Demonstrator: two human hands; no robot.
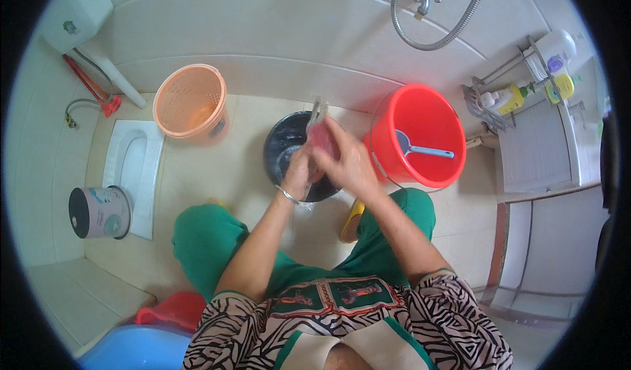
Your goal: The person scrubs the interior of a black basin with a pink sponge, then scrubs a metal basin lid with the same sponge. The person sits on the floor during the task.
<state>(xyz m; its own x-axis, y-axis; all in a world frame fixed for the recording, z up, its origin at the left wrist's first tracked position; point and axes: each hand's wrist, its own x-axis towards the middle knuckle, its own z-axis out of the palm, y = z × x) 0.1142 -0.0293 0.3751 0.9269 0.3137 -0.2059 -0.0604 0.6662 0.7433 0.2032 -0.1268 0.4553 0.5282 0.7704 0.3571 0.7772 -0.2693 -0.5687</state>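
Over the black basin (pixel 271 148) on the floor, my two hands are close together on a narrow clear-and-pink thing (pixel 323 140), blurred and partly covered by the fingers, so its kind does not show. My left hand (pixel 299 171), with a bangle at the wrist, is closed on its lower part. My right hand (pixel 350 163) presses against its pink side with bent fingers. The clear upper end sticks up past the basin's far rim. Some water shows inside the basin.
A red bucket (pixel 420 117) holding a blue-handled dipper (pixel 420 150) stands right of the basin. An orange perforated basket (pixel 190 100), a squat toilet (pixel 139 153) and a bin (pixel 100 212) are at left. A rack of bottles (pixel 506 97) hangs at right; a blue tub (pixel 135 350) sits lower left.
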